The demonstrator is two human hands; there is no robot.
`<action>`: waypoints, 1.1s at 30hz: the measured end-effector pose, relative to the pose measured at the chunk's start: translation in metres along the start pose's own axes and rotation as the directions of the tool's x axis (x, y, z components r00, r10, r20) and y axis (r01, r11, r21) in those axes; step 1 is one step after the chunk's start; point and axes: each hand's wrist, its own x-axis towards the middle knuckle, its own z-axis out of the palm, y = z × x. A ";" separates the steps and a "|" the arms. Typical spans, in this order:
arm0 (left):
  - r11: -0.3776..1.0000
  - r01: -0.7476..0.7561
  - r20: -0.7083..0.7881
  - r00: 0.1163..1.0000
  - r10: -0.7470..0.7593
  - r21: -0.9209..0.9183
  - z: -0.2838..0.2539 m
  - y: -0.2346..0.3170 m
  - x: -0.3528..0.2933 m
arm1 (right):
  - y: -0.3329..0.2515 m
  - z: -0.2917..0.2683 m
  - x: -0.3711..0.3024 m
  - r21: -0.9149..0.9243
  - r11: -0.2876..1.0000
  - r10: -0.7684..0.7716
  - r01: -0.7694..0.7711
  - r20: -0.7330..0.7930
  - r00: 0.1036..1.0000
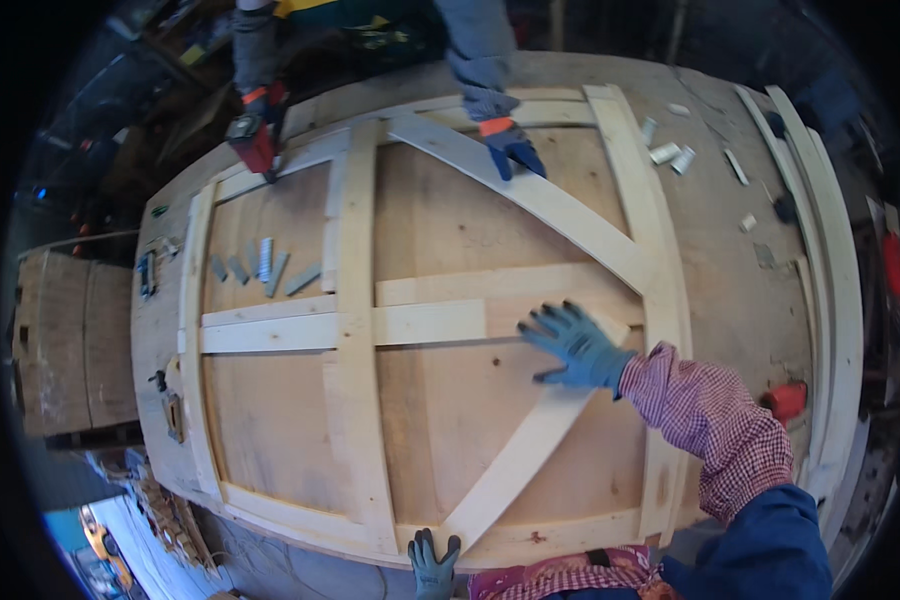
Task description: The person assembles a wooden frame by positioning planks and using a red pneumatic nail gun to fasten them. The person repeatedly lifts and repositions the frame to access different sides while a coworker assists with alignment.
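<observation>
Head view: where is the slanting pale wooden board (pixel 515 465)?

— Lower right of the large rectangular pale wooden frame (pixel 357 330), which lies on the wide wooden bench (pixel 735 320).

— And the person's right hand, in a blue-grey glove (pixel 576 350)?

— Over the board's upper end. Its grip is spread wide, closed on nothing; I cannot tell how firmly it presses.

— What about the left hand, gloved alike (pixel 433 566)?

— At the frame's near rail, just beside the board's lower end, grip open, with nothing visible in it.

— Who is opposite?

— A co-worker, one dark-blue gloved hand (pixel 515 152) on the upper slanting board (pixel 540 205), the other holding a red power tool (pixel 252 145) at the far rail.
</observation>
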 end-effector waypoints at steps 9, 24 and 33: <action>0.994 0.074 -0.023 0.997 -0.076 -0.081 -0.003 -0.002 0.003 | -0.060 0.029 -0.080 -0.024 0.974 0.222 -0.223 -0.062 0.973; 0.998 -0.055 -0.167 0.984 0.056 0.009 0.000 -0.030 0.027 | -0.055 0.019 -0.100 -0.100 0.928 0.360 -0.358 0.005 0.933; 0.997 -0.080 -0.142 0.987 0.079 -0.001 0.000 -0.027 0.032 | -0.036 0.001 -0.074 -0.161 0.980 -0.064 0.116 0.297 0.953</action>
